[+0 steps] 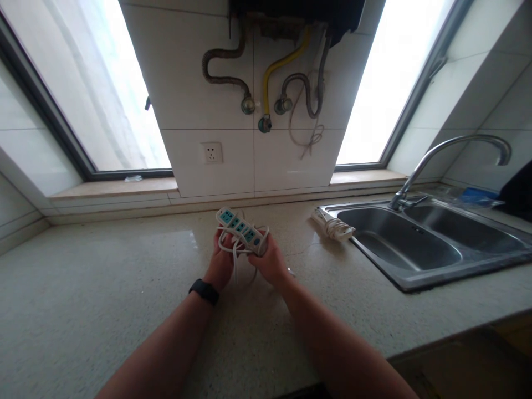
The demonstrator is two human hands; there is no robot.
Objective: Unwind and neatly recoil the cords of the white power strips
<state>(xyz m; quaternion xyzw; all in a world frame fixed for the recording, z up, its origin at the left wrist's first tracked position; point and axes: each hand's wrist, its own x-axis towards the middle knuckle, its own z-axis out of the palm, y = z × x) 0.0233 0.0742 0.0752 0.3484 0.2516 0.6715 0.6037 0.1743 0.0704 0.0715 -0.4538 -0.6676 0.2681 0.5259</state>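
A white power strip (242, 228) with teal sockets is held above the middle of the countertop, tilted down to the right. Its white cord (235, 250) hangs in loose loops around and below it. My left hand (221, 260), with a black band on the wrist, is closed at the strip's left part and the cord; its fingers are partly hidden. At the other end, my right hand (269, 259) grips the strip near its switch. A second white power strip (331, 224), its cord wound around it, lies on the counter by the sink.
A steel double sink (399, 277) with a curved faucet (449, 145) is set into the speckled counter (103, 299) at right. On the tiled wall are a socket (211, 153) and a yellow hose (286, 61) among metal hoses. A blue item (477, 195) lies behind the sink.
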